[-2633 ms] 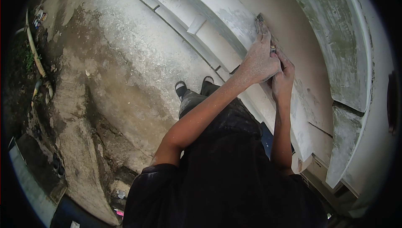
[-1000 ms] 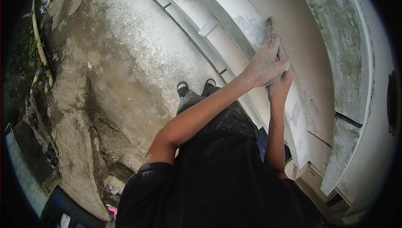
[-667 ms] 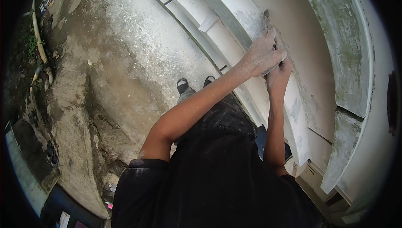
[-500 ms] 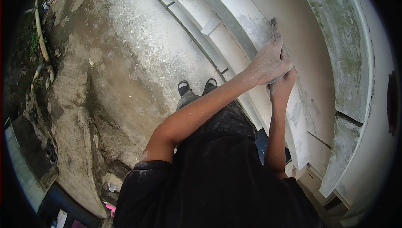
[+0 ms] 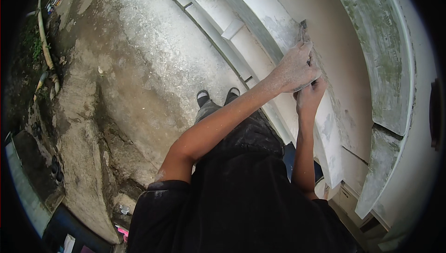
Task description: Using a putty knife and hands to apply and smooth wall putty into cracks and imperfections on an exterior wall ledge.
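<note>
Both of my hands are together over the pale plastered ledge (image 5: 329,120) to the right of my body. My left hand (image 5: 293,69), coated in white dust, is closed around a narrow tool (image 5: 303,24) with a dark, flat tip; its exact kind is hard to make out. The tip points away from me and meets the ledge's border with the smooth beige surface (image 5: 341,62). Just behind and below the left hand, my right hand (image 5: 310,96) is closed, its fingers curled at the tool's rear end. The hands cover most of the handle.
Stepped white blocks (image 5: 232,29) run along the left of the ledge. A rough grey-green slab (image 5: 381,58) curves along the right. My feet, in dark sandals (image 5: 203,97), stand on stained concrete (image 5: 153,67). A pipe (image 5: 44,44) lies at the far left.
Both hands have shifted slightly left, still closed together on the tool. Its tip stays at nearly the same spot.
</note>
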Tool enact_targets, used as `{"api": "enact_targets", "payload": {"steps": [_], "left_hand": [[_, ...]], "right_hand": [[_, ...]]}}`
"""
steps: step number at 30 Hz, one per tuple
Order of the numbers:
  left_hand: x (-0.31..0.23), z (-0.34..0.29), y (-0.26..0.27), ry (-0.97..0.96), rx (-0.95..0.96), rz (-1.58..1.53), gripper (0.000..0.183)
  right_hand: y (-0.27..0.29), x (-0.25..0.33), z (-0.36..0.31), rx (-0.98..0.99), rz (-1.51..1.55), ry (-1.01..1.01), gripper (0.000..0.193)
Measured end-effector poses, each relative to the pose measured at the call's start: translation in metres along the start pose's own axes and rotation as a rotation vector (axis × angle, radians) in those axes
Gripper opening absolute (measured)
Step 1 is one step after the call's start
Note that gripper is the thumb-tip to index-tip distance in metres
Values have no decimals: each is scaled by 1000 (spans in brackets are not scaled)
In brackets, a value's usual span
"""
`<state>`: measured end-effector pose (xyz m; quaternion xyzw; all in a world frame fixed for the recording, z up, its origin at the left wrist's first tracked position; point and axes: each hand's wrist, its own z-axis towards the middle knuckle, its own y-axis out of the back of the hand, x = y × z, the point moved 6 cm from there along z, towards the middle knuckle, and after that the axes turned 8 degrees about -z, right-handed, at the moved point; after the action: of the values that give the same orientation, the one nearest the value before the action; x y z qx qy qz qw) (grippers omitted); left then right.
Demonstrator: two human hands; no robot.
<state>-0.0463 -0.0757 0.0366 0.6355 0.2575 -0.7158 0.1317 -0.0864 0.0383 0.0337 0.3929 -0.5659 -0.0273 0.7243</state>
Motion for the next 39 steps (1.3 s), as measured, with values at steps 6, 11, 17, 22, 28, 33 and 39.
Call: {"api": "enact_targets", "payload": {"steps": [6,11,17,22,28,33,39], "left_hand": [[-3,-2,-10,-102,-86,-10,52],[-1,4,-10,-71,-51,-26,59],[6,13,-8,-27,-90,-52,57],[7,10,-5,-63,-140,-93,57],[8,13,2,41,-96,-74,58],[8,12,4,55,-92,-42,59],[-2,12,-3,3,-58,-110,58]], "right_hand": [[12,5,13,81,211,-142,22],[15,-2,3,116,180,-217,19],[12,-1,13,124,78,-172,19],[5,-1,17,158,57,-193,25],[-7,3,20,121,44,-121,23],[0,13,19,132,-4,-168,28],[6,1,23,93,-18,-22,36]]}}
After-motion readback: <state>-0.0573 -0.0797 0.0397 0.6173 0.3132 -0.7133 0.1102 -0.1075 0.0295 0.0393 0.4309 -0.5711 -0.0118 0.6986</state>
